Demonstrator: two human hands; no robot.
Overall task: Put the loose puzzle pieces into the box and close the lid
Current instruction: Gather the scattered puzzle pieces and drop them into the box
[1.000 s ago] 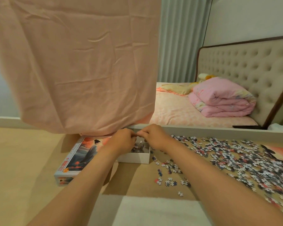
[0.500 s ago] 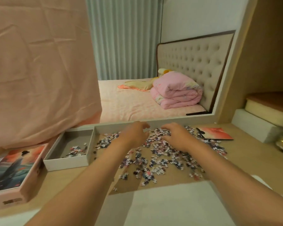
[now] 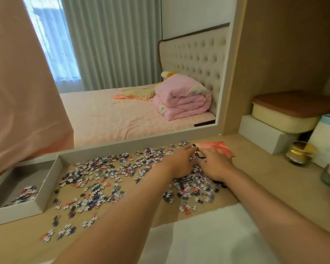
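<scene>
A: What has moved since half a second ago?

B: Both hands have slid right along the spread of puzzle pieces, from its middle to its far end. They now sit side by side, almost touching.

A: And how do the hands lie?

B: The left hand lies palm down, fingers stretched forward over the pieces, holding nothing that I can see. The right hand has its fingers bent down into the heap; I cannot tell whether it has closed on any pieces.

A: Where is everything else?

B: Pieces lie under both hands and trail away to the left of the left hand across the table. The box stands well off to the left with only a small cluster inside. A red picture card lies just beyond the right hand's fingertips. The lid is out of view.

A: How will the pieces handle?

B: I judge them light, thin and stiff, and likely to slip out of a loose grip. Raking them together and scooping with both hands cupped underneath should carry more than pinching. Most of the job remains
</scene>
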